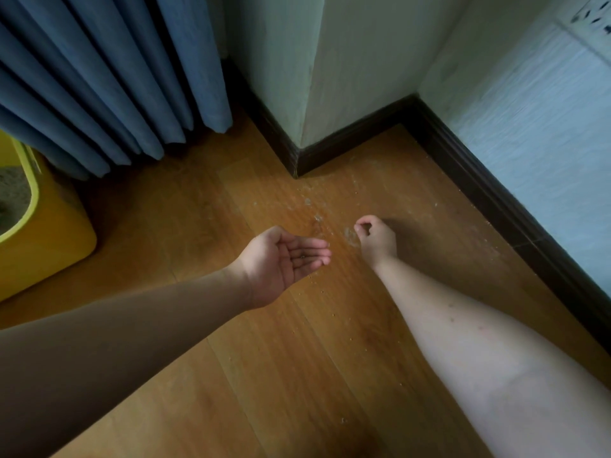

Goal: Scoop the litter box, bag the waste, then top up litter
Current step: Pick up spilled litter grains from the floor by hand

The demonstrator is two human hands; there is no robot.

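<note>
A view from above looks down on two bare forearms reaching out over a wooden floor [271, 358] in the corner of a room. The left hand [287, 259] is turned palm up and cupped, its fingers [317, 252] relaxed and nearly straight, with a few tiny dark grains lying in the hollow of the palm. The right hand [377, 238] hovers palm down just beside it, its fingers [363, 224] curled with the thumb and forefinger tips brought together; whether they pinch a grain is too small to tell. Pale scattered litter grains [317, 219] and dusty smears lie on the floor between and beyond the two hands, trailing toward a jutting wall corner edged with dark skirting board [347, 143]. The yellow litter box [43, 236] stands at the left edge of the floor, well apart from the hands, only partly in view, with grey litter [13, 193] visible inside its lime-green rim. Blue pleated curtains [109, 77] hang down behind the box, touching the floor
</note>
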